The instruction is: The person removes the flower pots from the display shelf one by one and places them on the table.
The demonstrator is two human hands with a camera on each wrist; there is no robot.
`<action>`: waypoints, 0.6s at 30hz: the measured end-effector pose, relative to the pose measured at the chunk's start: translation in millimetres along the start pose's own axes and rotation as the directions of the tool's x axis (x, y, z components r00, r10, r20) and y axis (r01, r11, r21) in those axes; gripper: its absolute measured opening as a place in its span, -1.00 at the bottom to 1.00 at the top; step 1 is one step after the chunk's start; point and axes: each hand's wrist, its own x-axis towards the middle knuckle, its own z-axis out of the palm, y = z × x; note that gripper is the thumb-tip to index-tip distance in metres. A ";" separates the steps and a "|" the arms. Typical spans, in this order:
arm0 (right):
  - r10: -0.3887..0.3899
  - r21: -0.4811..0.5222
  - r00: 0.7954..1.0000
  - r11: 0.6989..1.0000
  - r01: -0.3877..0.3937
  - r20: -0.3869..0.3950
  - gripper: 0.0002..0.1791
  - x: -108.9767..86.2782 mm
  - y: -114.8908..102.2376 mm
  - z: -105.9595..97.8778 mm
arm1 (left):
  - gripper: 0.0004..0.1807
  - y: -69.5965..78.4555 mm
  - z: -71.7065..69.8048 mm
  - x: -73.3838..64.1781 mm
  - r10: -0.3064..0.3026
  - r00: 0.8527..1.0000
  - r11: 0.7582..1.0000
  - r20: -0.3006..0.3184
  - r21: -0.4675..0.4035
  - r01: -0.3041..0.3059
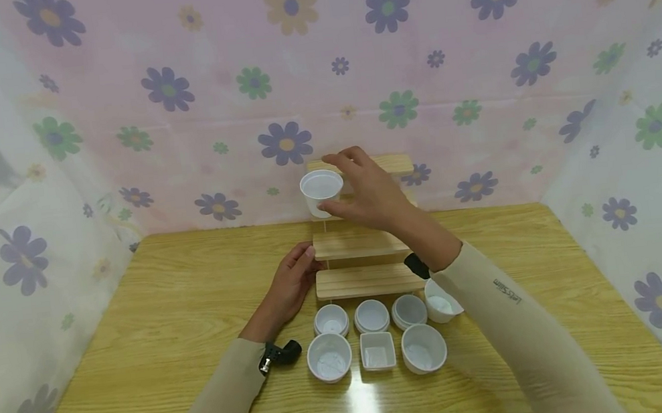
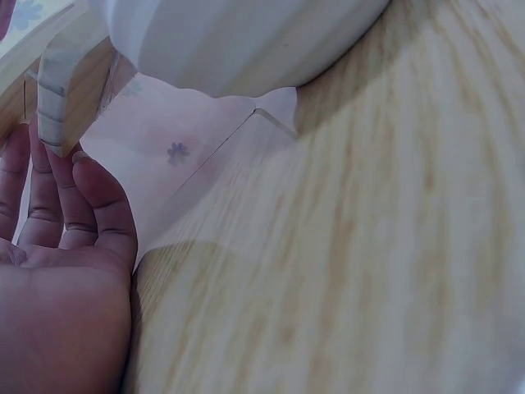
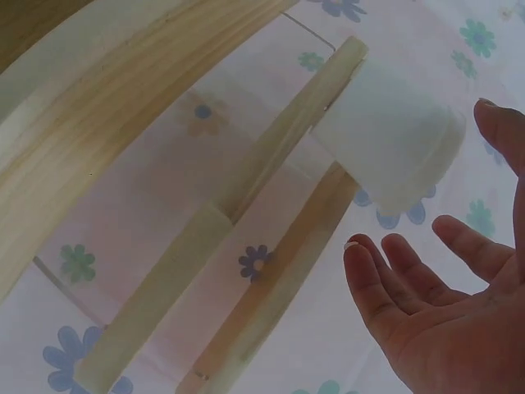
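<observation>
A stepped wooden shelf rack (image 1: 359, 244) stands near the back wall. At the left end of its second tier from the top sits a white cup (image 1: 322, 197), upright. My right hand (image 1: 368, 192) is held around the cup's right side with fingers spread; in the right wrist view a gap separates the fingers (image 3: 369, 283) from the cup (image 3: 390, 135). Low on the left side, my left hand (image 1: 290, 281) holds the rack by a board's end. In the left wrist view its fingers (image 2: 74, 197) reach behind that wooden end (image 2: 61, 98).
Before the rack stand two rows of white containers, among them a round ribbed bowl (image 1: 330, 358), a square dish (image 1: 378, 351) and another round bowl (image 1: 423, 348). Another white cup (image 1: 440, 301) is partly covered by my right sleeve. Flowered cloth (image 1: 224, 110) hangs behind and at both sides.
</observation>
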 end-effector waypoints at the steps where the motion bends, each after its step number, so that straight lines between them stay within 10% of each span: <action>1: 0.006 -0.013 1.000 1.000 -0.006 0.007 -0.11 1.6 0.1 1.2 | -0.81 0.0 -0.1 -0.1 0.000 1.000 1.000 0.000 0.000 0.000; 18: 0.030 -0.090 0.995 0.996 -0.021 0.099 -0.10 13.2 -4.7 10.7 | -0.81 -2.2 -1.4 1.4 0.016 1.000 1.000 0.016 -0.015 -0.015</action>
